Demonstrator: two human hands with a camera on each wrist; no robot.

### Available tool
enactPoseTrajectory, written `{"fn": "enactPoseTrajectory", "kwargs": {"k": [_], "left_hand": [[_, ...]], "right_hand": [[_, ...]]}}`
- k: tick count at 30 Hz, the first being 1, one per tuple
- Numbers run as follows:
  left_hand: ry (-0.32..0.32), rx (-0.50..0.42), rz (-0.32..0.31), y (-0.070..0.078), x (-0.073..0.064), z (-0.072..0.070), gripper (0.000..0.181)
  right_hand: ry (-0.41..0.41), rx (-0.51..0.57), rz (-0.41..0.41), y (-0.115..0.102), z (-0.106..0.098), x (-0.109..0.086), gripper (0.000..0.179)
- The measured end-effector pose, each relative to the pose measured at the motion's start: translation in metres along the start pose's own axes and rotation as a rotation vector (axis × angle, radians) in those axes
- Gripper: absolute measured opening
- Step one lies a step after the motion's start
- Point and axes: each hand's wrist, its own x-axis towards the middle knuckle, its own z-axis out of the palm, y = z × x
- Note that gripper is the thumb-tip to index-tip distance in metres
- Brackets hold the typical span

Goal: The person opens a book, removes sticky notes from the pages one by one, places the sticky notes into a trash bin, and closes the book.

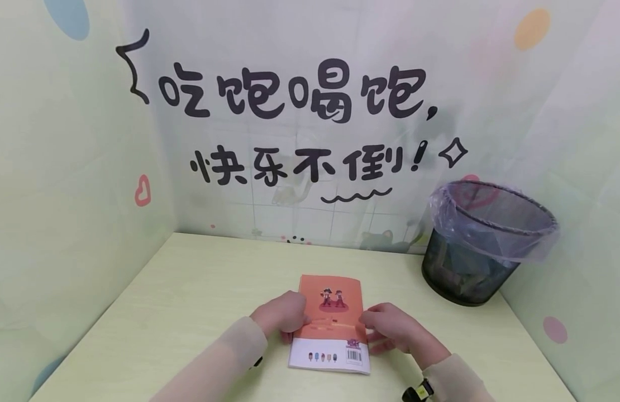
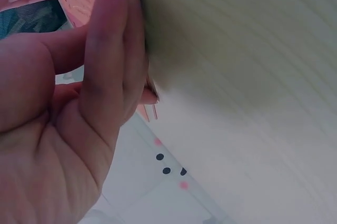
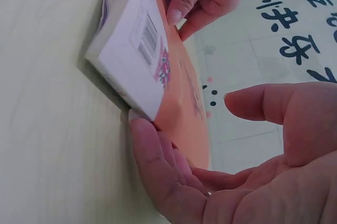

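A small paperback book (image 1: 332, 329) lies on the table, its orange and white cover facing up, with two cartoon figures, small ice-pop pictures and a barcode. My left hand (image 1: 282, 312) grips its left edge, thumb on the cover and fingers at the side. In the right wrist view, the book (image 3: 181, 92) shows its page edges, and the left thumb presses on it. Along the right edge, my right hand (image 1: 395, 329) touches the book with extended fingers. Its thumb (image 3: 258, 103) stands apart from the cover in the right wrist view.
A black mesh bin (image 1: 466, 268) with a clear plastic liner stands at the table's back right. Printed fabric walls (image 1: 300, 218) enclose the pale wooden table (image 1: 154, 312) at the back and both sides.
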Motion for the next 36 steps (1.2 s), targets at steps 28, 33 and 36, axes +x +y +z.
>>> {"fn": "enactPoseTrajectory", "kwargs": {"k": [28, 33, 36], "left_hand": [[0.191, 0.001, 0.133, -0.040, -0.012, -0.024, 0.043], [0.234, -0.043, 0.159, -0.047, -0.012, -0.029, 0.034], [0.250, -0.057, 0.170, -0.049, -0.011, -0.028, 0.031]], "right_hand": [[0.116, 0.002, -0.271, -0.019, -0.041, -0.023, 0.051], [0.146, -0.035, -0.290, -0.030, -0.060, -0.035, 0.047], [0.180, -0.076, -0.280, -0.037, -0.064, -0.040, 0.048]]}}
